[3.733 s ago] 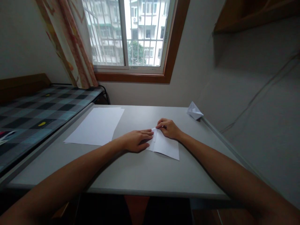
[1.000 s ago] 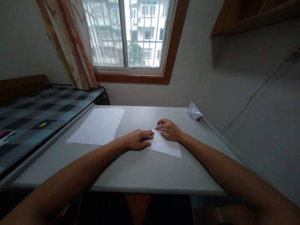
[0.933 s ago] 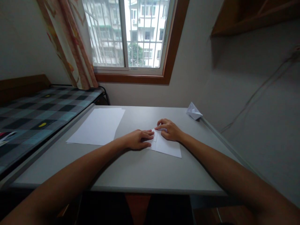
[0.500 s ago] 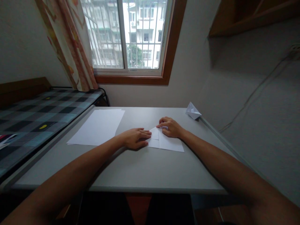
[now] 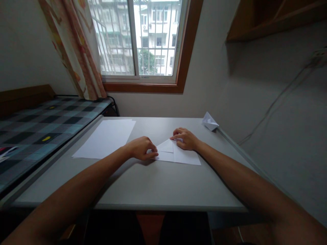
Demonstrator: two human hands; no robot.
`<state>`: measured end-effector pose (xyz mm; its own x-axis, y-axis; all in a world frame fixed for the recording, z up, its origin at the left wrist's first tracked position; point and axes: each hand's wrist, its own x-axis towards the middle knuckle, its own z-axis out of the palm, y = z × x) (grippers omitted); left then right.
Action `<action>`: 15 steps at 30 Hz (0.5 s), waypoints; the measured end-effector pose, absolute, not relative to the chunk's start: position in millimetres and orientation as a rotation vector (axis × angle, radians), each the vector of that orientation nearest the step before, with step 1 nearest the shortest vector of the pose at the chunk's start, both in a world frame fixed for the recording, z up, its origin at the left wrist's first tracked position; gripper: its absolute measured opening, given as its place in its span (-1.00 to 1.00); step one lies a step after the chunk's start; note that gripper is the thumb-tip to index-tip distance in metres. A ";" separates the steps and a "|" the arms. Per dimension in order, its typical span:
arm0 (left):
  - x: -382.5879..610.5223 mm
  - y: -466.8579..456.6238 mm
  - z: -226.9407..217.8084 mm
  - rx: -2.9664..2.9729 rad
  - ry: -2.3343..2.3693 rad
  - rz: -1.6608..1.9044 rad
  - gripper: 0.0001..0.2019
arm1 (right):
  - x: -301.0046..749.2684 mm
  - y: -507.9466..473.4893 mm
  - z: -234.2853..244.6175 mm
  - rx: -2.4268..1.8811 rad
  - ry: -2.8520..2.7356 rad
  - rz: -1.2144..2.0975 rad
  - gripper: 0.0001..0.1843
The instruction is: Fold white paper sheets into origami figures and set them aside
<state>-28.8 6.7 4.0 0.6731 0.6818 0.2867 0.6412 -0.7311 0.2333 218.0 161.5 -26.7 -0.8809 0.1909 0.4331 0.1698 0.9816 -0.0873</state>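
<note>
A partly folded sheet of white paper (image 5: pixel 186 156) lies on the table, its left part turned over into a slanted triangular flap. My left hand (image 5: pixel 143 148) is at its left corner, fingers curled in and thumb low against the paper; the corner itself is hidden under the fingers. On the top of the fold rests my right hand (image 5: pixel 186 139), its index fingertip at the peak and its thumb lower down, holding the sheet against the table. The other right fingers are bent.
Flat white sheets (image 5: pixel 104 139) lie at the left of the grey-white table (image 5: pixel 163 190). A folded paper boat (image 5: pixel 210 121) stands at the far right corner. Left of the table is a bed with a checked cover (image 5: pixel 63 112). A window (image 5: pixel 158 44) is in the wall ahead.
My left hand has slid left along the folded flap and its fingers have curled, uncovering more of the flap. My right hand stays where it was.
</note>
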 end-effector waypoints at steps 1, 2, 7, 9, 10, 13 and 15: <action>-29.8 6.6 4.8 2.774 1.100 0.508 -0.77 | 218.0 161.3 -26.7 -0.256 -2.675 0.063 -0.57; -30.6 6.4 5.4 2.777 1.106 0.477 -0.76 | 218.0 161.1 -26.8 -0.254 -2.677 0.062 -0.57; -32.5 6.3 7.2 2.789 1.169 0.419 -0.72 | 218.6 162.1 -28.1 -0.252 -2.681 0.053 -0.57; -33.4 6.5 7.8 2.799 1.158 0.390 -0.72 | 219.0 162.3 -28.3 -0.245 -2.685 0.049 -0.56; -33.9 6.6 8.1 2.798 1.153 0.393 -0.72 | 219.1 162.0 -28.1 -0.241 -2.688 0.046 -0.56; -34.2 7.7 7.2 2.766 1.210 0.508 -0.68 | 218.3 160.1 -25.9 -0.232 -2.707 0.020 -0.58; -32.4 9.9 3.3 2.712 1.290 0.663 -0.71 | 217.2 158.5 -23.6 -0.228 -2.724 -0.013 -0.59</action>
<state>-32.4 9.9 3.3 0.5556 0.7534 0.3518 0.7249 -0.6461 0.2388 217.2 158.5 -23.6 -0.9046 0.1579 0.3958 0.1616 0.9866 -0.0242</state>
